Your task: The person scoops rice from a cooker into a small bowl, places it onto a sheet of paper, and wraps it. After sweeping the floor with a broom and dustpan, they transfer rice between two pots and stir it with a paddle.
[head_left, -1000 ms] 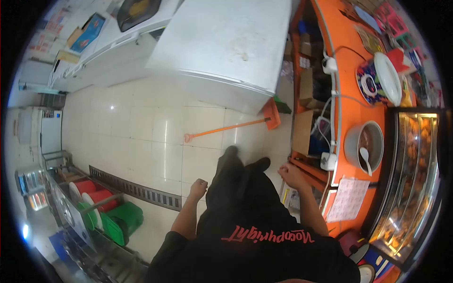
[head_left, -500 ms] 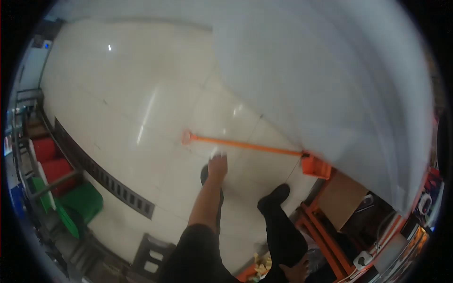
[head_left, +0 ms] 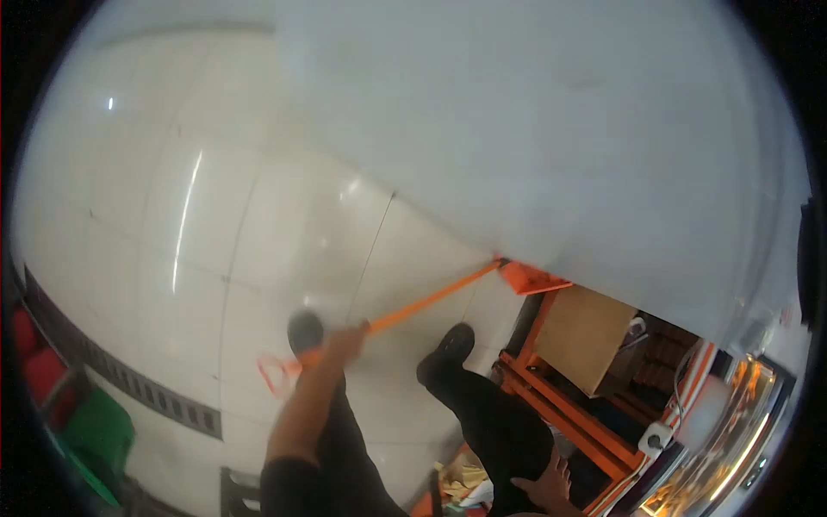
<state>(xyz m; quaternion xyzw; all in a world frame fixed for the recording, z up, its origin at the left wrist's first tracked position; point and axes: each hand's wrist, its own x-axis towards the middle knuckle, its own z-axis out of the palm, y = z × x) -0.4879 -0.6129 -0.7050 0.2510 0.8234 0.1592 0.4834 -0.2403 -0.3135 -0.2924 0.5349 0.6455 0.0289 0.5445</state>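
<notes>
An orange long-handled dustpan leans across the floor, its orange pan by the white surface and its handle's loop end at the lower left. My left hand, blurred a little, is closed around the handle below its middle. My right hand rests against my bent right knee at the bottom, fingers apart, with no object visible in it. Beside that leg, a container with crumpled yellowish and white waste shows in part.
A large white surface fills the upper right. An orange frame holds a cardboard sheet; a white socket and cables are beside it. At left are a floor drain grate and a green chair.
My left hand has closed on the dustpan handle, and the handle's loop end has swung down toward me. My view has shifted to the right. My right hand stays at my knee.
</notes>
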